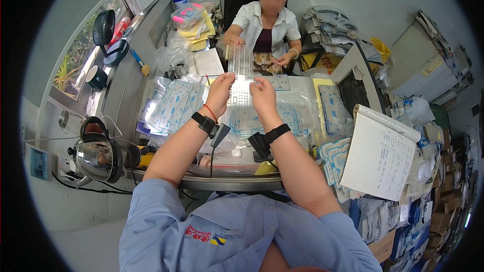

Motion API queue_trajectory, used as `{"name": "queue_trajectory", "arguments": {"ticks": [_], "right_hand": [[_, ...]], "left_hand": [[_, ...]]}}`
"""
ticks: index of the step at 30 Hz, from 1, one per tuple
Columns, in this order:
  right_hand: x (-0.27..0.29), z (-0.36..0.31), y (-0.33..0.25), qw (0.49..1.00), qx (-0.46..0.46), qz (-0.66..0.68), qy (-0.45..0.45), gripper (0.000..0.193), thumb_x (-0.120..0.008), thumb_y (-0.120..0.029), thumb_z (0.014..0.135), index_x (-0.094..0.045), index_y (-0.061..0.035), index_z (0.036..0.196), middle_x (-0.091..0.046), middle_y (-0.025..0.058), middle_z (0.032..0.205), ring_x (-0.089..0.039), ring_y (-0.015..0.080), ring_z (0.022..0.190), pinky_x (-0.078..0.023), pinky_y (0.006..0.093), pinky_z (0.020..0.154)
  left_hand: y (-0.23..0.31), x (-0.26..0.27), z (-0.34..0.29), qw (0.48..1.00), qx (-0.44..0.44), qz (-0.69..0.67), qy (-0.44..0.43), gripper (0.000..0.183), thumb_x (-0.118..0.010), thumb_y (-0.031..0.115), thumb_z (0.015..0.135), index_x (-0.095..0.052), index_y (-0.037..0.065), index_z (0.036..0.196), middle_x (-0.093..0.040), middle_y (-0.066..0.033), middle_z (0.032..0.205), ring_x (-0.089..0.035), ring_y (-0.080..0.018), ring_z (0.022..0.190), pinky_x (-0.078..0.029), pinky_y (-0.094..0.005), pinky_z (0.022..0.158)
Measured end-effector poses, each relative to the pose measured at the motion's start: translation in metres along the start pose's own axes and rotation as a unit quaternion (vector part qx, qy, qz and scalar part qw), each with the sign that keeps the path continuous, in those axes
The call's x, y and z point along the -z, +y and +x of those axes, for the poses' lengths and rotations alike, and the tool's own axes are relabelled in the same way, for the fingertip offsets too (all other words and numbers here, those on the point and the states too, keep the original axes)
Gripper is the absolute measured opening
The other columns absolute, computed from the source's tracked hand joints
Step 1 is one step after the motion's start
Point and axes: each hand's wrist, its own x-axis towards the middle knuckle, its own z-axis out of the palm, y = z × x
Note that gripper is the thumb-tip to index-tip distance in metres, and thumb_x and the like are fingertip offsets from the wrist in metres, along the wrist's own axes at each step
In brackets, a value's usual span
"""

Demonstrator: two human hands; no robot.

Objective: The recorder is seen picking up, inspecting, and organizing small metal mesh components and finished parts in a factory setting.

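Between my left hand [220, 93] and my right hand [264, 99] a long clear plastic sheet [241, 68], with lengthwise ridges, is held up over the desk. Each hand is closed on one side edge, thumbs uppermost. Light glares off its near half, where rows of small marks show. At the sheet's far end is the hand [235, 39] of a person seated across the desk; whether it grips the sheet I cannot tell. Below my hands, flat clear sheets with blue printing [267, 117] lie on the desk, and more such sheets [175, 102] are spread to the left.
On the left stand a shiny kettle [96, 152], a dark mug [97, 77] and a black fan [104, 27]. An open notebook [378, 156] hangs over the desk's right side. A dark-faced panel [355, 88] stands at the right. Papers [330, 32] pile up behind it.
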Motion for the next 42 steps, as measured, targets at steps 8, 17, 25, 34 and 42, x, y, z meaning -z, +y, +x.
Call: {"name": "queue_trajectory", "arguments": {"ticks": [8, 17, 25, 34, 42], "right_hand": [[-0.002, -0.003, -0.004, 1.0, -0.01, 0.008, -0.001, 0.032, -0.061, -0.012, 0.086, -0.052, 0.0019, 0.114, -0.061, 0.005, 0.077, -0.055, 0.0113, 0.066, -0.043, 0.0259, 0.059], [-0.002, -0.005, -0.005, 0.999, -0.028, 0.023, -0.027, 0.025, -0.061, -0.013, 0.086, -0.057, 0.0008, 0.107, -0.06, 0.004, 0.076, -0.054, 0.0102, 0.066, -0.042, 0.0257, 0.059], [-0.003, -0.005, -0.003, 0.997, -0.03, 0.034, -0.055, 0.023, -0.062, -0.012, 0.085, -0.058, 0.0009, 0.104, -0.061, 0.0041, 0.075, -0.055, 0.011, 0.067, -0.042, 0.0258, 0.061], [-0.002, -0.005, -0.007, 0.995, -0.05, 0.01, -0.086, 0.023, -0.058, -0.012, 0.088, -0.057, 0.0018, 0.106, -0.063, 0.0067, 0.087, -0.056, 0.0126, 0.078, -0.045, 0.0249, 0.072], [-0.002, -0.004, -0.006, 0.995, -0.05, 0.012, -0.085, 0.021, -0.058, -0.012, 0.088, -0.058, 0.0013, 0.104, -0.063, 0.0056, 0.086, -0.055, 0.0117, 0.076, -0.045, 0.0244, 0.07]], "left_hand": [[0.006, 0.0, -0.006, 0.999, 0.052, 0.005, 0.011, 0.02, -0.058, 0.03, 0.092, -0.058, 0.012, 0.101, -0.057, 0.0038, 0.086, -0.052, -0.0067, 0.073, -0.04, -0.0198, 0.064], [0.003, 0.003, -0.005, 0.998, 0.056, 0.015, 0.006, 0.017, -0.052, 0.023, 0.093, -0.058, 0.01, 0.103, -0.058, 0.002, 0.087, -0.052, -0.0066, 0.073, -0.041, -0.0191, 0.063], [0.001, 0.006, -0.002, 0.998, 0.055, 0.014, 0.002, 0.017, -0.053, 0.022, 0.092, -0.058, 0.009, 0.103, -0.058, 0.002, 0.088, -0.053, -0.0071, 0.074, -0.041, -0.0192, 0.063], [0.001, 0.008, -0.002, 0.998, 0.066, 0.012, 0.017, 0.015, -0.054, 0.021, 0.092, -0.059, 0.009, 0.101, -0.059, 0.0015, 0.087, -0.053, -0.0075, 0.073, -0.041, -0.0189, 0.062], [0.0, 0.008, -0.001, 0.997, 0.07, 0.017, 0.017, 0.014, -0.055, 0.022, 0.091, -0.059, 0.011, 0.1, -0.06, 0.0024, 0.085, -0.054, -0.0074, 0.072, -0.042, -0.02, 0.062]]}}
